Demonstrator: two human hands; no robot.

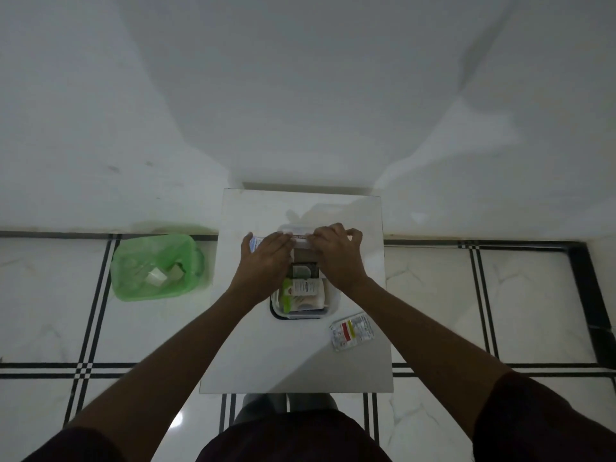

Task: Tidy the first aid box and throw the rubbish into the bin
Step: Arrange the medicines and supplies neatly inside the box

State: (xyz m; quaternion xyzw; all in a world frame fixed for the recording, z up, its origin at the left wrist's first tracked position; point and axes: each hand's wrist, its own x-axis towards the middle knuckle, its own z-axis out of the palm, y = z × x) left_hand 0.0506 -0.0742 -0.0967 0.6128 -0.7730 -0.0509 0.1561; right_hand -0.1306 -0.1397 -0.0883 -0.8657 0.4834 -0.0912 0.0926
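1. Blister strip point(352, 331): lies loose on the surface point(253, 355), just beside the first aid box point(333, 300). Judged light, thin and crinkly; best pinched by an edge.
2. First aid box: mid-surface, open, packed with packets. Judged light enough to slide if knocked.
3. Carton point(301, 237): held over the box's far end. Left hand point(266, 258) and right hand point(336, 253) each have fingers closed on one end. Judged light, crushable card; an end grip suits.
4. Bin point(156, 266): on the floor to the left, green-lined, scraps inside.
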